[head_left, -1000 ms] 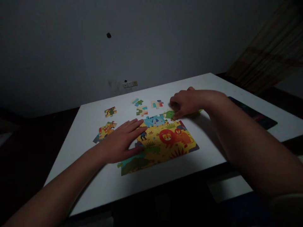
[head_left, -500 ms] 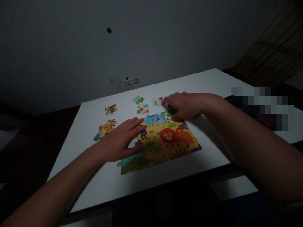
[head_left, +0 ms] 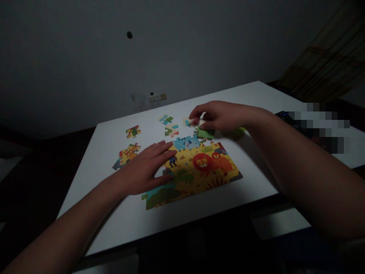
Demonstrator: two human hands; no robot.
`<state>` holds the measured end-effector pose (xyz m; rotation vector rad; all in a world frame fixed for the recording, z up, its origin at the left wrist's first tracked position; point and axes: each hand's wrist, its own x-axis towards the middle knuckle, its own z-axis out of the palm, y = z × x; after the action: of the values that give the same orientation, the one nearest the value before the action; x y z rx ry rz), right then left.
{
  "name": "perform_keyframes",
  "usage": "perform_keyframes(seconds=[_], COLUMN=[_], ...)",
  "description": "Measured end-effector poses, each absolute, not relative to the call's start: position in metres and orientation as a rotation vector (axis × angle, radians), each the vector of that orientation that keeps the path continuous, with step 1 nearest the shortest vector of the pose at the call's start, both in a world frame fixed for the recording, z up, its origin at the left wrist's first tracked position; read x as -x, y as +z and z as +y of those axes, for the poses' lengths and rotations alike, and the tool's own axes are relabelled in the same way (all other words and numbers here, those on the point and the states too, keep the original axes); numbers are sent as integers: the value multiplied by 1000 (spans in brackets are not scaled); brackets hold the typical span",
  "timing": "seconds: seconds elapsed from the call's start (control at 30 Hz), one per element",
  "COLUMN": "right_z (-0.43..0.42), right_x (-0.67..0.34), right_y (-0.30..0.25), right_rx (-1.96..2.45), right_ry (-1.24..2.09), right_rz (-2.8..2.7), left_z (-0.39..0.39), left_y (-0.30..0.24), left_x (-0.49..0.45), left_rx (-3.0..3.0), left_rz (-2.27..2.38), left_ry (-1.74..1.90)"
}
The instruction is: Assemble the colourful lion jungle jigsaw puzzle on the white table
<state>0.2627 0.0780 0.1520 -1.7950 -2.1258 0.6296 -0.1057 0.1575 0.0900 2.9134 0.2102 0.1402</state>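
A partly joined jigsaw puzzle (head_left: 199,167) with a lion and yellow ground lies on the white table (head_left: 251,99). My left hand (head_left: 145,167) lies flat on the puzzle's left part, fingers stretched out. My right hand (head_left: 219,116) is beyond the puzzle's far edge, thumb and fingers pinched on a pale loose piece (head_left: 188,122). A green piece (head_left: 205,133) lies just under that hand.
Loose pieces lie at the far side: one with blue and green (head_left: 165,120), one (head_left: 171,131) nearer the puzzle, one (head_left: 133,131) to the left. A small joined cluster (head_left: 127,154) sits left of my left hand. A dark flat object (head_left: 285,115) lies at the right edge.
My right hand slid left from the green piece at the puzzle's far edge and closed on the pale loose piece. My left hand stayed flat on the puzzle.
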Motion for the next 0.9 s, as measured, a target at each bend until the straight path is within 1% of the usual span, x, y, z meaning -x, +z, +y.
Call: perform_keyframes(seconds=[0.1, 0.2, 0.37, 0.5, 0.57, 0.73, 0.8, 0.9], right_z=[80, 80, 79, 82, 87, 100, 105, 110], right_x=[-264, -262, -255, -258, -263, -276, -279, -280], right_y=[151, 146, 147, 147, 145, 129, 120, 109], right_rx=[1722, 1760, 1914, 1875, 1886, 2076, 2101, 2136], right_ry=[751, 763, 687, 613, 497, 141, 144, 254], right_rz=[-2164, -2229, -2288, -2248, -2154, -1922, -1824, -1779], left_z=[158, 158, 157, 157, 158, 158, 158, 157], left_y=[89, 90, 93, 92, 91, 91, 92, 92], left_x=[106, 106, 105, 106, 106, 106, 106, 107], left_rx=[-2906, -2896, -2886, -2864, -2868, -2896, -2897, -2893], left_rz=[212, 215, 223, 225, 227, 214, 215, 220], left_ry=[149, 145, 111, 146, 150, 115, 110, 129])
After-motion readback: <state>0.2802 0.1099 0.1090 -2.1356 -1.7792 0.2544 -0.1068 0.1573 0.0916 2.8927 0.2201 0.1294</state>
